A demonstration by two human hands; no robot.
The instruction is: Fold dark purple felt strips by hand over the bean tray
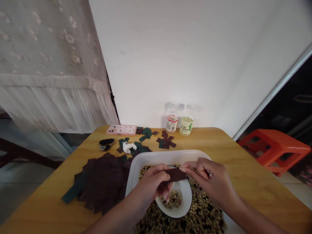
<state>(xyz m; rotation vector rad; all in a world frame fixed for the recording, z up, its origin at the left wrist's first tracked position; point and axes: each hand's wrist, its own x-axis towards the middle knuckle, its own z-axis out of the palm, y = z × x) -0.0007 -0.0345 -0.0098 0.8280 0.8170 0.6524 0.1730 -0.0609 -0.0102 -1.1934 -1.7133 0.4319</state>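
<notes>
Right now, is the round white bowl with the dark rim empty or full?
Neither: the bowl is partly filled. Small, round tan pieces lie inside, with bare white showing beside them.

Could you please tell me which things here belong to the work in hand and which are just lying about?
In use, it seems:
dark brown strip, between left hand and right hand
dark-rimmed white bowl
seed-like grains
white tray
brown and green pile

Probably just lying about:
pink-cased phone
small black item
crumpled white tissue
red-labelled bottle
green-labelled bottle
orange stool
</notes>
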